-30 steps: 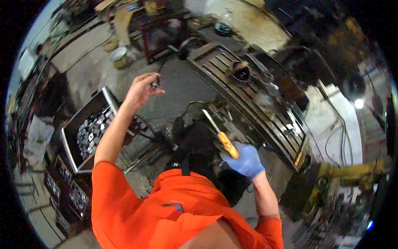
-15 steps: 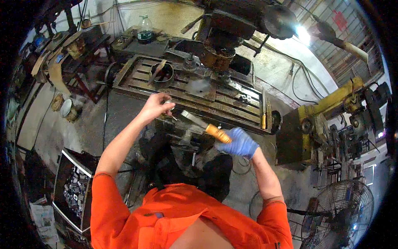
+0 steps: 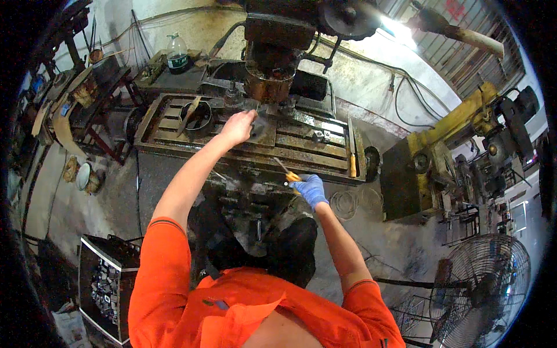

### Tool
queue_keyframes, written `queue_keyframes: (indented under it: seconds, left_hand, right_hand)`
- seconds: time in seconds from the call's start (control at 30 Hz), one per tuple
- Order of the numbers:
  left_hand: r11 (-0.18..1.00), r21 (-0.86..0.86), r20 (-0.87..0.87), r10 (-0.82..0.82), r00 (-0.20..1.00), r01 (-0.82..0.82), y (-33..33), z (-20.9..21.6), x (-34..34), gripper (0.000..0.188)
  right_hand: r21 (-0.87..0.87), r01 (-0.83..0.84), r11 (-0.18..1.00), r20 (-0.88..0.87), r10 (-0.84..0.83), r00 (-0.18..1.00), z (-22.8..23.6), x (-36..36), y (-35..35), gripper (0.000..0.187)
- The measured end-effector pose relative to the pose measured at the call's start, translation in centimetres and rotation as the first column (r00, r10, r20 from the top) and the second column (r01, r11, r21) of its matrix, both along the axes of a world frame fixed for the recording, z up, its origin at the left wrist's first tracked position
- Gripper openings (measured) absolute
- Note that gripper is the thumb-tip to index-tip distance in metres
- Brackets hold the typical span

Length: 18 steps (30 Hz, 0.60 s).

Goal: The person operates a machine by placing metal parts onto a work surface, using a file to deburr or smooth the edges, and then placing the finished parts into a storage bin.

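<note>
Right hand (image 3: 309, 190), blue-gloved, has its fingers wrapped round a slim yellow-handled tool (image 3: 292, 176) near the front edge of a grimy, slotted metal bed (image 3: 301, 145). Bare left hand (image 3: 238, 129)'s over the bed, fingers curled, can't tell what's in there.

"What hems in my left hand (image 3: 239, 127)?"

"I see the machine head (image 3: 272, 55) overhanging the slotted table (image 3: 301, 152) just beyond it, and the pot (image 3: 209, 121) standing to its left."

"And rightward?"

"I could pass above the slots as far as the small metal blocks (image 3: 321, 137); past those, the long file (image 3: 352, 159) lies near the table's end."

"My right hand (image 3: 308, 189)?"

"In front of the table edge, its yellow-handled tool (image 3: 293, 176) jutting tableward; I have room between it and the right knee (image 3: 300, 239)."
</note>
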<state>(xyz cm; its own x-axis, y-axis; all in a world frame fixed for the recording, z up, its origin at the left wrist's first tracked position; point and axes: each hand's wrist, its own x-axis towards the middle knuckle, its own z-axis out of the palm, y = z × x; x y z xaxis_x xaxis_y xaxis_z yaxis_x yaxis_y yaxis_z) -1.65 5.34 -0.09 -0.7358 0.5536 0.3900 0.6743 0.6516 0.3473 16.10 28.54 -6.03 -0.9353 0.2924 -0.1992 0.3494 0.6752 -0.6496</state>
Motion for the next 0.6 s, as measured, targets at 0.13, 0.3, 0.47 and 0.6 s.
queue_keyframes:
  seconds: [0.13, 0.3, 0.47, 0.6]
  left_hand:
    - [0.994, -0.058, -0.048, 0.089, 0.995, -0.092, -0.2, 1.4, 1.2, 0.028]
    - [0.986, -0.056, -0.051, 0.152, 0.987, -0.155, 0.5, 0.4, 0.3, 0.024]
    - [0.996, -0.024, -0.077, 0.083, 0.994, -0.086, 2.4, -0.1, -1.6, 0.020]
    - [0.996, 0.055, -0.135, 0.072, 0.988, -0.065, 3.3, -1.7, -3.2, 0.020]
  right_hand:
    - [-0.100, 0.057, 0.993, -0.140, -0.070, 0.988, -0.2, 2.0, 0.0, 0.039]
    - [-0.140, -0.013, 0.990, -0.201, -0.016, 0.979, 0.3, 4.2, 1.9, 0.040]
    - [-0.148, 0.062, 0.987, -0.157, -0.086, 0.984, 1.6, 7.2, 4.0, 0.035]
    - [-0.180, 0.067, 0.981, -0.191, -0.102, 0.976, 2.7, 8.1, 5.6, 0.029]
